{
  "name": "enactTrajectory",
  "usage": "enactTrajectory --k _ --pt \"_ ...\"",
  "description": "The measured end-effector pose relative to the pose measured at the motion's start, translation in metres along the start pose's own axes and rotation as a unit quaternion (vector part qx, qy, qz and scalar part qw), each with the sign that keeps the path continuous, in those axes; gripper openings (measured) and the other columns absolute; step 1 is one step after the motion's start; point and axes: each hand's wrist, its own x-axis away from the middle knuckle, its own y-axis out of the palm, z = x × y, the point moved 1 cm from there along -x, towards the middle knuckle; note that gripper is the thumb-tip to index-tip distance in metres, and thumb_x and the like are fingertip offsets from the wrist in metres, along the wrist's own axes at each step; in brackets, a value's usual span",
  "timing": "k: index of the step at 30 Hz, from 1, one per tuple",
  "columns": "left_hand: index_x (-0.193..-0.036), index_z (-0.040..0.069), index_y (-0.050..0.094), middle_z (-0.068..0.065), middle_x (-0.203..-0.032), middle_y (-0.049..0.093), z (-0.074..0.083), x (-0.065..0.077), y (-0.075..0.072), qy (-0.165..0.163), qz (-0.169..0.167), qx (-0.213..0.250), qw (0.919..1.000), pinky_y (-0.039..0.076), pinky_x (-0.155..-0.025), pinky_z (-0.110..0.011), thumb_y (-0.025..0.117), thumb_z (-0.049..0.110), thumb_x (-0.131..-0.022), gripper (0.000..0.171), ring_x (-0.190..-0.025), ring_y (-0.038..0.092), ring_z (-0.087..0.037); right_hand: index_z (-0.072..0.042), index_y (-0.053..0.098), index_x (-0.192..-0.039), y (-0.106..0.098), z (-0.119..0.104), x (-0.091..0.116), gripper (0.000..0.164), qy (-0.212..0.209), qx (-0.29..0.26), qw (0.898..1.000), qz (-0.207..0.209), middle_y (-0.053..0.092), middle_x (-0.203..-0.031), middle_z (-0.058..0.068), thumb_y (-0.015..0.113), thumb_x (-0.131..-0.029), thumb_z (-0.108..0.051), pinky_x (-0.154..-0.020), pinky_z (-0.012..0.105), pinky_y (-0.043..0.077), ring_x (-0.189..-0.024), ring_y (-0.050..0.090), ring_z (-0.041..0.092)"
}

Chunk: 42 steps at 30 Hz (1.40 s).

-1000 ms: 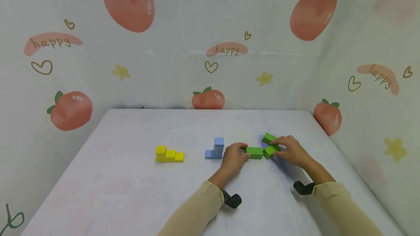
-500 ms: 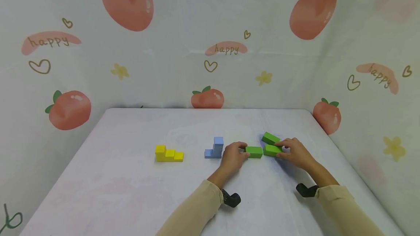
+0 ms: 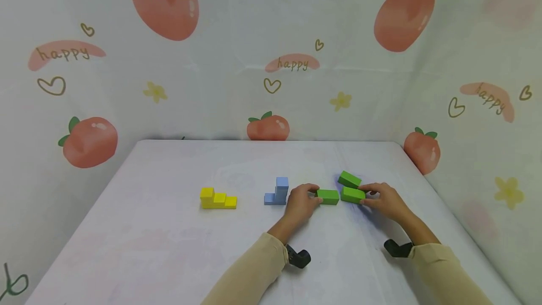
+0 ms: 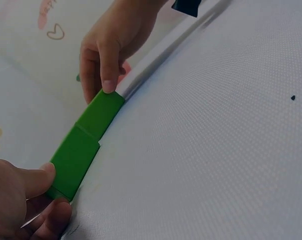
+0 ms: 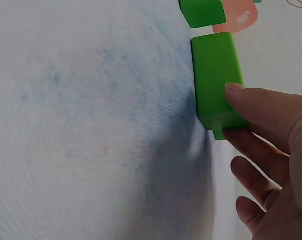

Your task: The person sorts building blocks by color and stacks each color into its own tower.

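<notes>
My left hand holds the left end of a green block, thumb on the near side and fingers at the end. To its right, separated by a small gap, lies a second green block. My right hand pinches that block's right end between thumb and forefinger; the right wrist view shows the other fingers loosely bent below the block. Behind it a third green block lies at a slant, untouched by the left hand.
Left of my left hand stands an L-shaped stack of blue blocks. Farther left is a yellow stepped stack. All rest on a white-covered table, with a fruit-printed cloth behind.
The second green block has turned from a slant to nearly in line with the left block. My right hand has shifted slightly right to its end. The left hand stays put.
</notes>
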Motion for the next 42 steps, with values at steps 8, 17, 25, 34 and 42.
enactTrajectory --k 8,17,25,34,42 --pt "-0.103 0.014 0.062 0.005 -0.096 0.060 0.000 -0.001 0.000 0.001 -0.004 0.002 1.0000 0.039 -0.080 -0.030 0.068 0.016 -0.073 0.031 -0.093 0.052 -0.010 -0.012 0.059 -0.108 0.003 0.003 0.001 0.041 0.005 -0.017 1.000 0.023 0.054 -0.101 0.009 0.069 -0.072 -0.029 -0.069 0.039 0.037 -0.091 0.047 0.025" --pt "-0.103 0.017 0.062 0.008 -0.096 0.059 -0.001 0.000 0.001 -0.005 0.001 -0.013 0.9999 0.040 -0.074 -0.027 0.068 0.018 -0.073 0.031 -0.076 0.052 -0.007 -0.012 0.060 -0.106 0.001 -0.001 -0.002 0.040 -0.004 -0.018 0.998 0.053 0.056 -0.100 0.008 0.068 -0.072 -0.032 -0.070 0.040 0.037 -0.090 0.048 0.025" --pt "-0.103 0.017 0.062 0.007 -0.097 0.060 -0.001 0.000 0.001 -0.006 -0.002 -0.014 0.9999 0.040 -0.076 -0.028 0.068 0.019 -0.073 0.031 -0.083 0.052 -0.009 -0.013 0.060 -0.107 -0.001 -0.013 -0.004 0.041 -0.016 -0.023 0.998 0.062 0.056 -0.098 0.009 0.069 -0.072 -0.032 -0.062 0.033 0.035 -0.087 0.048 0.024" --pt "-0.104 0.018 0.061 0.008 -0.097 0.059 -0.002 0.000 0.002 -0.008 -0.004 -0.011 0.9999 0.040 -0.077 -0.028 0.068 0.019 -0.073 0.031 -0.085 0.052 -0.008 -0.011 0.061 -0.105 -0.004 -0.021 -0.005 0.039 -0.040 -0.033 0.995 0.082 0.058 -0.096 0.008 0.070 -0.071 -0.027 -0.060 0.032 0.035 -0.085 0.050 0.024" --pt "-0.103 0.017 0.062 0.009 -0.095 0.059 -0.002 0.000 0.002 -0.011 -0.003 -0.010 0.9999 0.040 -0.076 -0.028 0.068 0.019 -0.073 0.031 -0.084 0.053 -0.008 -0.012 0.061 -0.106 0.002 -0.027 -0.009 0.039 -0.050 -0.059 0.995 0.056 0.058 -0.097 0.006 0.068 -0.073 -0.030 -0.060 0.031 0.036 -0.085 0.049 0.023"
